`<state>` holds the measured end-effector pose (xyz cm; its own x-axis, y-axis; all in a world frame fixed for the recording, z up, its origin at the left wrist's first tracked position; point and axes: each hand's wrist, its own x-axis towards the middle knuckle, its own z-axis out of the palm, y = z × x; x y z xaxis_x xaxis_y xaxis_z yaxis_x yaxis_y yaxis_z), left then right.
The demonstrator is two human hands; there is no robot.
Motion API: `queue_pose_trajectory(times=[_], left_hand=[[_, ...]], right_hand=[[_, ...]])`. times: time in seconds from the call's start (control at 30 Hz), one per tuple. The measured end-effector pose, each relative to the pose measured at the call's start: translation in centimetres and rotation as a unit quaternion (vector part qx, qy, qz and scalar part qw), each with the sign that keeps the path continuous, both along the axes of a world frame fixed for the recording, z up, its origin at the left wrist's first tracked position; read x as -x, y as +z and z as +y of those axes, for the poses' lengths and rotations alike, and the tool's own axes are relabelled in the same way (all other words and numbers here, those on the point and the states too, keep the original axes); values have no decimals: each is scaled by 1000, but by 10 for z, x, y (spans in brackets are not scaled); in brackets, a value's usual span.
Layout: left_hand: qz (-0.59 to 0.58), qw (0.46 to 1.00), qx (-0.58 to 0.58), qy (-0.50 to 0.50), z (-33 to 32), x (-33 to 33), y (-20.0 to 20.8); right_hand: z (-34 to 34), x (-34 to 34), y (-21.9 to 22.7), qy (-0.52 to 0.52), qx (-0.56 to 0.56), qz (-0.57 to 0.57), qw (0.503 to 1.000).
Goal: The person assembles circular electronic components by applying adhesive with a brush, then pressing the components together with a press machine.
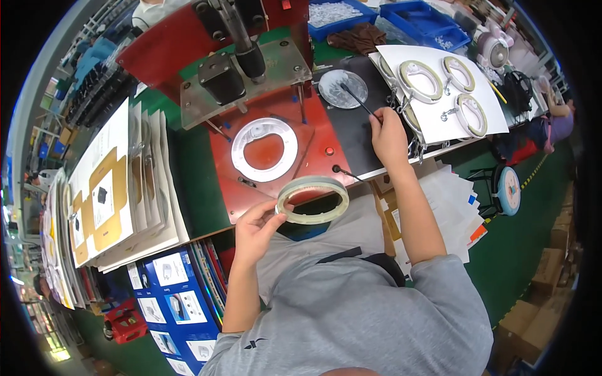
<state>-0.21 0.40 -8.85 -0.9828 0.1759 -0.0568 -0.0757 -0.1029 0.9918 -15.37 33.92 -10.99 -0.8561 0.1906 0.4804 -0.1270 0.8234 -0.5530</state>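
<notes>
My left hand (256,232) pinches the left side of a pale plastic ring (312,219) between thumb and fingers. The ring is held tilted in the air over my lap, just off the near edge of the bench. In my right hand (390,141) is a thin dark-handled brush (357,99). Its tip rests in a round shallow dish (324,94) smeared with whitish paste, right of the press. On the red base of the press (221,188) lies a white ring-shaped fixture (239,150) with a round opening, below a clear plate.
White cardboard (483,122) at the right carries several rings with small chains. Stacked card sheets (113,207) stand at the left. Blue bins (423,22) sit at the back, and a brown cloth (357,39) lies near them. A round stool (508,191) is on the green floor.
</notes>
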Motion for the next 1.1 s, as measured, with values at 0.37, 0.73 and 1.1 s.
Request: queue_pose_trajectory(times=[0.37, 0.73, 1.1], left_hand=[[2, 1000, 0, -7, 3, 1, -1], [32, 997, 62, 17, -2, -2, 2], [147, 965, 207, 66, -8, -12, 44]], right_hand=[[5, 10, 12, 59, -48, 51, 996], [5, 15, 1, 59, -23, 66, 996], [6, -62, 81, 93, 260, -65, 959]])
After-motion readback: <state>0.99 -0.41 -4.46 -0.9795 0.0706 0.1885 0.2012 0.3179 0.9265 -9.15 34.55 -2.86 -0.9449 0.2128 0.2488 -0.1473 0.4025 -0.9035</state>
